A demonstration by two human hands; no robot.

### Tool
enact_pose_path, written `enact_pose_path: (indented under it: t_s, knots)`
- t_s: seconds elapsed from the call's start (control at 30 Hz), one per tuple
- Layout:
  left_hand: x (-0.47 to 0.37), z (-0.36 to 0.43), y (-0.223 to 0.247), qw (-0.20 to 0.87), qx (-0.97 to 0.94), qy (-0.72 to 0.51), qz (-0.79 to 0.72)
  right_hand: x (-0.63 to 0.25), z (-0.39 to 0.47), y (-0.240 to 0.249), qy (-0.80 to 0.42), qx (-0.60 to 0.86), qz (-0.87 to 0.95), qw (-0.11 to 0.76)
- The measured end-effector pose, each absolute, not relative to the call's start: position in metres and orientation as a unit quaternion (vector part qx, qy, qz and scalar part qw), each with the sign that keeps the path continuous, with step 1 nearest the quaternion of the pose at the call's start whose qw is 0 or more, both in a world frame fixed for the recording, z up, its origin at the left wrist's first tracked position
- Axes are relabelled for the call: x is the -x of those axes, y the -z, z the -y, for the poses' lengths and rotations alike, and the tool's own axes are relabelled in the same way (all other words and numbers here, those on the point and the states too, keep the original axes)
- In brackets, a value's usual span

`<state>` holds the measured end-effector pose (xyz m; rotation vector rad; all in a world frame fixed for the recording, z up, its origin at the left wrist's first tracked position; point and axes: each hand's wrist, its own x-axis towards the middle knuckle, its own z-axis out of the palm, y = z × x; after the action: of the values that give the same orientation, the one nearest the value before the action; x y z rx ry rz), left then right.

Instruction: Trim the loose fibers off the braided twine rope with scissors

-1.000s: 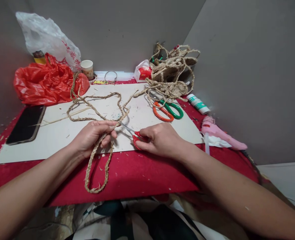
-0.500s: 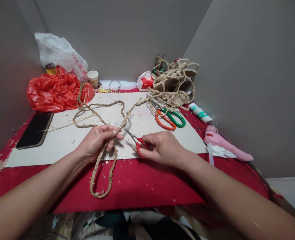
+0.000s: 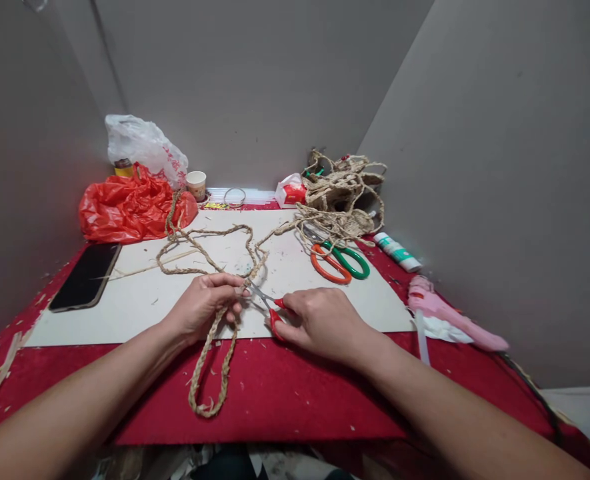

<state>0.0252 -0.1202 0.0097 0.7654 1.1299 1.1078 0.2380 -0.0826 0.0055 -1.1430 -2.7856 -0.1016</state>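
Note:
A braided straw cord (image 3: 195, 383) is pinched in my left hand (image 3: 212, 303), with a loop of it hanging down over the red cloth. More of the cord winds away across the white board toward the back. My right hand (image 3: 319, 323) is closed round the red handles of small scissors (image 3: 276, 320). Their blades are parted and point at the cord, close to my left fingertips. Whether the blades touch the cord I cannot tell.
Large scissors with orange and green handles (image 3: 347, 261) lie by a heap of braided cord (image 3: 345, 193). A phone (image 3: 85, 277) and a red plastic bag (image 3: 125, 207) are on the left. A pink glue gun (image 3: 449, 313) lies right. Grey walls enclose the table.
The scene sits lower in the picture as the camera has tilted up. The scissors blades have come nearer to my left fingertips. Both hands keep their hold.

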Motion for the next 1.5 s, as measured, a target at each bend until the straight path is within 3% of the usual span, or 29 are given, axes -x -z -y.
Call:
enact_pose_path:
  t_s: [0.4, 1.2, 1.5]
  knots:
    - [-0.035, 0.122, -0.011, 0.554, -0.364, -0.485, -0.571, -0.233, 0.088, -0.007, 0.025, 0.387, 0.922, 0.025]
    - [-0.038, 0.124, -0.011, 0.521, -0.381, -0.485, -0.59, -0.233, 0.09, -0.007, 0.006, 0.392, 0.919, 0.03]
    - [-0.037, 0.124, -0.012, 0.539, -0.371, -0.497, -0.57, -0.237, 0.086, -0.003, -0.053, 0.393, 0.911, 0.108]
